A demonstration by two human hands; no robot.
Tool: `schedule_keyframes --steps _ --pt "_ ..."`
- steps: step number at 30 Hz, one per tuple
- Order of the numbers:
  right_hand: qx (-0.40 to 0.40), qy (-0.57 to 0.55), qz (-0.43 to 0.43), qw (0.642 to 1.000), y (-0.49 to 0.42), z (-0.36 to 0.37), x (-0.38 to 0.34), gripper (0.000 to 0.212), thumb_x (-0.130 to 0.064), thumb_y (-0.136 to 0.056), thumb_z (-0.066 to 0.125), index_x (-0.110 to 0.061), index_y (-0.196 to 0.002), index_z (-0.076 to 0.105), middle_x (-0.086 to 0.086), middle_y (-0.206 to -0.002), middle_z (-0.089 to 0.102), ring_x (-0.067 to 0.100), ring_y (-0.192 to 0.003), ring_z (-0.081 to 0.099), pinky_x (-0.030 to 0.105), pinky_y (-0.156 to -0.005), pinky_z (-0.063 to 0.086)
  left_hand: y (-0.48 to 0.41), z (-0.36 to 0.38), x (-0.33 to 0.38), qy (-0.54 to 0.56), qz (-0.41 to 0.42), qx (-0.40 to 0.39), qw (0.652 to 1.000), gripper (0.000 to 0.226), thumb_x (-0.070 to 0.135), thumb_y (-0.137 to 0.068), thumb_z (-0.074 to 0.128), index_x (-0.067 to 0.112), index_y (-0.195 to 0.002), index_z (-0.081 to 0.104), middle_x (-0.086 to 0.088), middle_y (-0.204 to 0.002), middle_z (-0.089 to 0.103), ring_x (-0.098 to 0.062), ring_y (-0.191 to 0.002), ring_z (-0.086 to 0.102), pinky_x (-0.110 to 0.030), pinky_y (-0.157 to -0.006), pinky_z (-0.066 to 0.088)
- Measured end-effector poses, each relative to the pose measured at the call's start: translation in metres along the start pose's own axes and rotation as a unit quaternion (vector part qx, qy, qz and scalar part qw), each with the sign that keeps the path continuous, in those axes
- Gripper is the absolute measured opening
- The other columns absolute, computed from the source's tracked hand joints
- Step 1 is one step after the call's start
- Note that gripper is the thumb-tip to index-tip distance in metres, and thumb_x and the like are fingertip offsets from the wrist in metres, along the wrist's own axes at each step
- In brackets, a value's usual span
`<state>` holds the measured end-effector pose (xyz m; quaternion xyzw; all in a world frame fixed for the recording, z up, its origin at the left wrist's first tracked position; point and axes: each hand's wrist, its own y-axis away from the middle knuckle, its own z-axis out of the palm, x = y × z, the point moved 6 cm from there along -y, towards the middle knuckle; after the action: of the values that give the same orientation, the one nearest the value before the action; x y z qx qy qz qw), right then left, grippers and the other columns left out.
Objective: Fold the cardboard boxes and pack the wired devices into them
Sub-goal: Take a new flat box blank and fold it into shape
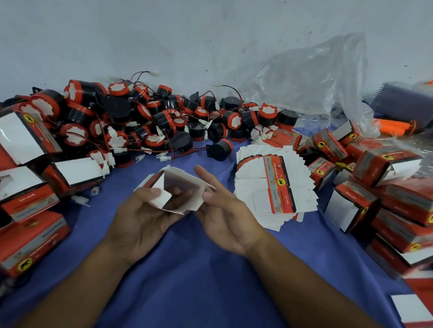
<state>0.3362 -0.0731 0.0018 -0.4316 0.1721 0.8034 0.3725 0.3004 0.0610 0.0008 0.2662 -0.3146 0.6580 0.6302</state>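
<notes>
A small cardboard box [182,187], white inside and red outside, is half opened above the blue cloth [206,274]. My left hand [145,215] holds it from below, thumb pinching its near left flap. My right hand [223,213] touches the box's right edge with its fingers straight. A fanned stack of flat box blanks [273,188] lies just to the right. A heap of black and red wired devices [148,122] with thin red and black leads fills the back left of the cloth.
Folded red boxes with open white flaps stand at the left [27,137] and pile up at the right [391,194]. A clear plastic bag [319,76] leans on the grey wall behind. Orange and dark items [403,114] lie at the far right.
</notes>
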Motion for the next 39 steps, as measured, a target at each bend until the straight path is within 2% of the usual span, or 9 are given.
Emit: schedule_keyframes --steps 7,13,18,21,29,32,34,37,39 --pt "0.063 0.147 -0.04 0.986 0.003 0.0 0.003 0.046 -0.004 -0.093 0.066 -0.018 -0.135 0.058 0.017 -0.123 0.067 0.029 -0.109 0.063 0.045 -0.098 0.05 0.009 0.022 -0.017 0.01 -0.084 -0.149 0.985 0.032 0.018 -0.082 0.068 0.006 -0.112 0.069 -0.023 -0.117 0.067 -0.035 -0.116 0.061 -0.053 -0.104 0.046" --pt "0.151 0.347 -0.149 0.914 0.011 -0.004 -0.017 0.028 -0.02 -0.097 0.067 -0.023 -0.123 0.059 0.009 -0.13 0.058 0.016 -0.114 0.061 0.031 -0.095 0.049 -0.006 -0.008 -0.012 -0.065 0.013 0.147 0.987 0.069 0.006 -0.084 0.064 0.037 -0.141 0.04 -0.01 -0.101 0.074 -0.029 -0.091 0.072 -0.054 -0.076 0.058" --pt "0.087 0.394 -0.131 0.905 -0.002 0.005 -0.018 0.024 -0.027 -0.099 0.057 -0.038 -0.12 0.057 -0.002 -0.146 0.039 0.018 -0.149 0.028 0.033 -0.117 0.035 -0.005 -0.003 -0.011 -0.094 -0.003 0.123 0.988 0.044 0.017 -0.084 0.061 0.007 -0.127 0.061 -0.012 -0.098 0.069 -0.035 -0.098 0.065 -0.053 -0.088 0.054" --pt "0.113 0.35 -0.139 0.919 -0.003 -0.002 -0.016 0.028 -0.047 -0.083 0.072 -0.044 -0.109 0.065 -0.006 -0.145 0.048 0.009 -0.147 0.031 0.028 -0.114 0.037 -0.004 -0.005 -0.013 -0.1 -0.011 0.136 0.986 0.032 0.019 -0.092 0.055 0.006 -0.119 0.066 -0.015 -0.107 0.07 -0.035 -0.099 0.068 -0.045 -0.078 0.06" --pt "0.151 0.436 -0.247 0.852 0.007 -0.004 -0.021 0.028 -0.052 -0.088 0.065 -0.052 -0.115 0.058 -0.01 -0.138 0.051 0.002 -0.142 0.037 0.023 -0.105 0.044 -0.001 0.008 -0.01 -0.197 0.035 0.054 0.978 0.057 0.053 -0.094 0.051 0.009 -0.129 0.06 -0.021 -0.132 0.06 -0.036 -0.122 0.058 -0.05 -0.104 0.048" --pt "0.166 0.377 -0.209 0.887 0.009 -0.008 -0.02 0.038 -0.056 -0.081 0.07 -0.045 -0.115 0.059 -0.018 -0.122 0.061 0.006 -0.116 0.061 0.029 -0.091 0.055 0.001 0.008 0.006 -0.395 0.115 0.079 0.908 0.048 0.052 -0.086 0.052 0.026 -0.126 0.053 0.001 -0.145 0.046 -0.016 -0.133 0.047 -0.032 -0.109 0.041" --pt "0.166 0.283 -0.16 0.931 0.006 -0.011 -0.025 0.045 -0.053 -0.074 0.077 -0.037 -0.112 0.061 -0.014 -0.111 0.069 0.017 -0.101 0.069 0.04 -0.087 0.058 0.004 0.017 0.016 -0.433 0.146 0.026 0.889 0.038 0.046 -0.087 0.058 0.023 -0.116 0.052 0.015 -0.132 0.055 -0.006 -0.12 0.053 -0.013 -0.089 0.046" --pt "0.097 0.211 -0.11 0.966 0.003 -0.009 -0.044 0.024 -0.039 -0.073 0.079 -0.032 -0.094 0.071 0.001 -0.122 0.069 0.026 -0.104 0.068 0.044 -0.089 0.055 0.006 0.032 0.027 -0.419 0.152 -0.052 0.894 0.037 0.045 -0.078 0.07 0.029 -0.103 0.049 0.013 -0.104 0.063 -0.007 -0.093 0.062 -0.017 -0.072 0.052" --pt "0.024 0.184 -0.074 0.98 0.006 -0.002 -0.052 0.023 -0.03 -0.077 0.076 -0.022 -0.098 0.071 0.003 -0.119 0.068 0.022 -0.094 0.067 0.036 -0.08 0.055 0.007 0.046 0.028 -0.509 0.15 -0.103 0.841 0.061 0.054 -0.072 0.076 0.043 -0.124 0.045 0.019 -0.117 0.056 -0.012 -0.097 0.061 -0.021 -0.075 0.054"
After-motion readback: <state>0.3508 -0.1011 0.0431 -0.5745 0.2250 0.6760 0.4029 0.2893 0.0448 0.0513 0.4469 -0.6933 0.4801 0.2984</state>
